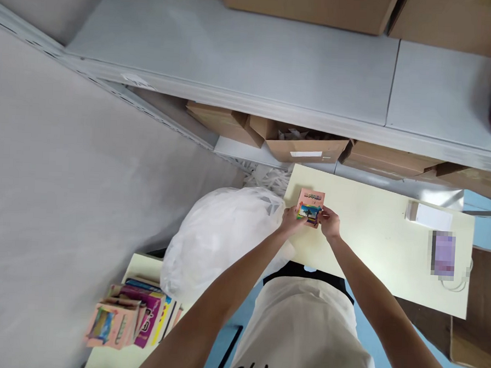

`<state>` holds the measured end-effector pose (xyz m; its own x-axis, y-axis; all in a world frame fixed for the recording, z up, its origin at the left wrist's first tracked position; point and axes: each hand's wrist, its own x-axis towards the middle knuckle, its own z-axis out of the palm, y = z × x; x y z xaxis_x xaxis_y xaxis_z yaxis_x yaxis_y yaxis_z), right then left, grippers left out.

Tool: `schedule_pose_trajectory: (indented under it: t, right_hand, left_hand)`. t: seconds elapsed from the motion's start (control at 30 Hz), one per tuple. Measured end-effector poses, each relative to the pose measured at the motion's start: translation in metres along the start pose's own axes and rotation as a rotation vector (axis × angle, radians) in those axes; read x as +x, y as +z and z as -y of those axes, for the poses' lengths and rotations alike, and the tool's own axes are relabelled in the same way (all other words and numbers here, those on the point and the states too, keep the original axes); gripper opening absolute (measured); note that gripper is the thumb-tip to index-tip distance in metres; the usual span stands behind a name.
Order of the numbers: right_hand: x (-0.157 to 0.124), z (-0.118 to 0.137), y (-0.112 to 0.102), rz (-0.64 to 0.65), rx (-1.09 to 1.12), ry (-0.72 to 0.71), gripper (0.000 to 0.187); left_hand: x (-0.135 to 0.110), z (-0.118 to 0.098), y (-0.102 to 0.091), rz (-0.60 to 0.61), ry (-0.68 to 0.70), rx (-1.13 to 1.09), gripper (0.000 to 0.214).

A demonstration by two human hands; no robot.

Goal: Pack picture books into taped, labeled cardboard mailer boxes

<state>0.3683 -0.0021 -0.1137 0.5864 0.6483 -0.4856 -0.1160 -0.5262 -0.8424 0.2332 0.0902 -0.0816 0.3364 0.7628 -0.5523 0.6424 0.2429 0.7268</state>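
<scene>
A small pink booklet (311, 203) with a colourful picture on its cover is held over the near left part of a pale yellow table (374, 240). My left hand (292, 220) grips its lower left edge, fingers closed on it. My right hand (329, 222) pinches its lower right corner. Both arms reach forward from my body at the bottom of the head view.
A stack of similar colourful booklets (129, 316) lies on a low surface at bottom left beside a full white plastic bag (222, 237). A white box (429, 215) and a phone (444, 255) rest on the table's right. Grey shelves (243, 63) carry cardboard boxes (300, 145).
</scene>
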Motion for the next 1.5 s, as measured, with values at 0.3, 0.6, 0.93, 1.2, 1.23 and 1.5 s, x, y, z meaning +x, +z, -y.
schedule_pose_trajectory:
  t: [0.3, 0.6, 0.93, 1.2, 1.23, 1.5]
  right_hand:
    - [0.007, -0.016, 0.032, -0.078, -0.339, -0.032, 0.037]
    - [-0.003, -0.021, 0.044, -0.018, -0.378, -0.119, 0.038]
    - [0.019, -0.005, 0.051, -0.076, -0.433, -0.162, 0.042]
    - [0.026, -0.01, 0.049, -0.059, -0.452, -0.201, 0.051]
    - [0.026, -0.012, 0.049, -0.055, -0.448, -0.199, 0.053]
    - [0.008, -0.016, 0.028, -0.049, -0.235, 0.005, 0.064]
  left_hand:
    - [0.027, 0.03, -0.006, 0.016, -0.018, 0.209, 0.049]
    - [0.035, 0.044, -0.004, -0.015, 0.14, 0.145, 0.048]
    - [0.065, 0.05, 0.005, -0.126, 0.308, 0.094, 0.056]
    - [0.066, 0.056, 0.012, -0.179, 0.37, 0.092, 0.056]
    - [0.066, 0.057, 0.013, -0.181, 0.373, 0.088, 0.056]
    - [0.048, 0.055, 0.02, -0.241, 0.366, 0.09, 0.058]
